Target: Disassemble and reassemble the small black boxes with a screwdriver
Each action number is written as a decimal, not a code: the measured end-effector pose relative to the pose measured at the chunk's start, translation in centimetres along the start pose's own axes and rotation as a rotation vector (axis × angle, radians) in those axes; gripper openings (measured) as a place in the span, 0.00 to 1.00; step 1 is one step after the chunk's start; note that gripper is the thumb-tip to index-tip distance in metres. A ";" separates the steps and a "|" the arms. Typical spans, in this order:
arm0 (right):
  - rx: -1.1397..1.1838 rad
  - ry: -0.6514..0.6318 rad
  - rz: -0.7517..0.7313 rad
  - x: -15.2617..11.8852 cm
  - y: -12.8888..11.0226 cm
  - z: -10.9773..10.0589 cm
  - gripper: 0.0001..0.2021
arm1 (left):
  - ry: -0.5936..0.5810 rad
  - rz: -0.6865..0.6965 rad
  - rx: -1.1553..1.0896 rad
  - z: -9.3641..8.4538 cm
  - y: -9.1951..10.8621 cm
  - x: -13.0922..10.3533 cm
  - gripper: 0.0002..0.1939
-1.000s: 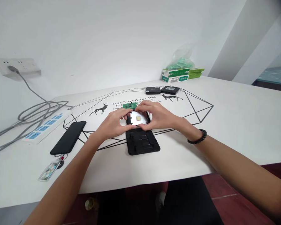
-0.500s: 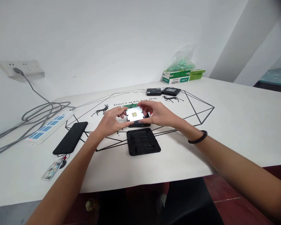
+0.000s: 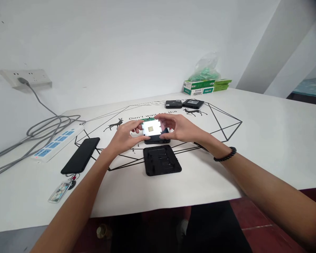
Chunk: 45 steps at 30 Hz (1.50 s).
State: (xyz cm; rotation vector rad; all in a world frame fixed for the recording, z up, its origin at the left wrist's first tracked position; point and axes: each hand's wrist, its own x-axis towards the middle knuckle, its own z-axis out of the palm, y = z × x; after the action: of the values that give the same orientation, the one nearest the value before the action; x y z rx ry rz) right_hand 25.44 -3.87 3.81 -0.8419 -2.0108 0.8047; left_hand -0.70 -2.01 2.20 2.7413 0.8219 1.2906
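A green circuit board (image 3: 149,119) faced with a silver metal plate (image 3: 156,125), which bears a small tan square, is tilted up between my hands. My left hand (image 3: 126,135) pinches its left edge between thumb and fingers. On the opposite edge, my right hand (image 3: 180,128) grips with the thumb low and the fingers at the top. Just behind and below the board is an open black casing (image 3: 158,141), partly hidden by the board and my hands. Closer to me, a flat black cover (image 3: 162,160) lies on the table with its ribbed inner side up.
At left lie a black phone (image 3: 80,155), a clear keychain tag (image 3: 60,191) and a white power strip (image 3: 55,143) with a coiled grey cable (image 3: 39,130). Two black boxes (image 3: 173,104) sit farther back, near green-and-white cartons (image 3: 198,87) topped by a plastic bag (image 3: 205,68).
The board and its metal plate stay in both hands, with only a slight shift in tilt and finger position. The whole view has moved a little.
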 end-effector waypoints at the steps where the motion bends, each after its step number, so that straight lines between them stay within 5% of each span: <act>1: 0.013 0.012 0.009 0.0 0.1 0.0 0.33 | 0.000 -0.003 -0.002 0.0 0.0 0.0 0.26; 8: 0.004 0.046 0.020 0.2 0.8 0.1 0.26 | -0.012 -0.029 -0.012 0.0 -0.2 -0.1 0.27; 22: -0.144 0.078 -0.022 0.1 0.6 0.1 0.26 | -0.031 -0.030 0.000 0.2 -0.4 -0.3 0.24; 34: -0.569 0.139 -0.414 0.0 2.3 0.1 0.24 | 0.065 0.168 0.185 -0.1 -0.6 -0.3 0.29; 45: -0.632 0.123 -0.511 0.2 2.9 0.8 0.32 | 0.043 0.272 0.266 0.3 -1.5 -0.4 0.35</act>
State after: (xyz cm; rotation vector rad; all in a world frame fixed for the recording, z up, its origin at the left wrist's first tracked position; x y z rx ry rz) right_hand 25.44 -2.24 1.26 -0.6322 -2.2488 -0.1818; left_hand -1.36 -0.84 1.38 3.1380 0.6867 1.3760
